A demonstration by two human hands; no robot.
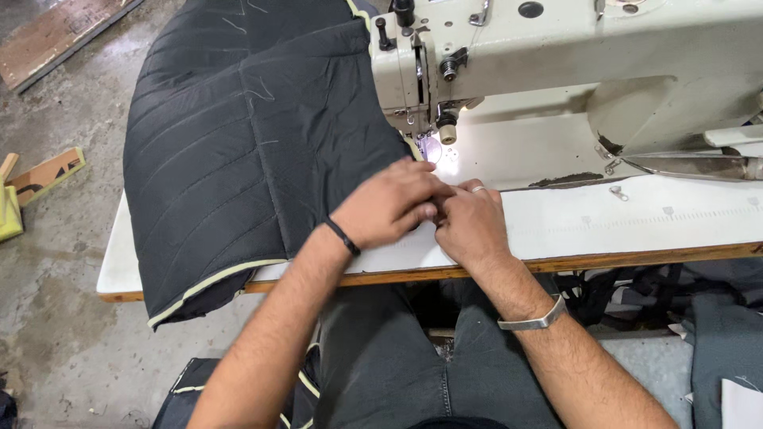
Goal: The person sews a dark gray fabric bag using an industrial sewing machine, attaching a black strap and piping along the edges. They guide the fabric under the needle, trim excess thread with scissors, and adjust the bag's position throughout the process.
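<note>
Below needle, left hand (pixel 387 204) & right hand (pixel 470 225) (touching) press quilted fabric (pixel 238 151).

Evenly lit from above, soft and fairly dim over the concrete floor (pixel 56 238). Brightest at the small lamp glow under the sewing machine head (pixel 556 48) — a blown-out white patch on the machine bed (pixel 509 151) just beyond the fingers. Faint glare on the ring (pixel 478 189) and the metal bracelet (pixel 534 321). Dark quilted fabric (pixel 238 151) low in contrast, stitching lines barely legible. Slight motion blur on the left hand (pixel 389 205) — right hand (pixel 470 225) sharper. Mild wide-angle bending at the frame edges.
</note>
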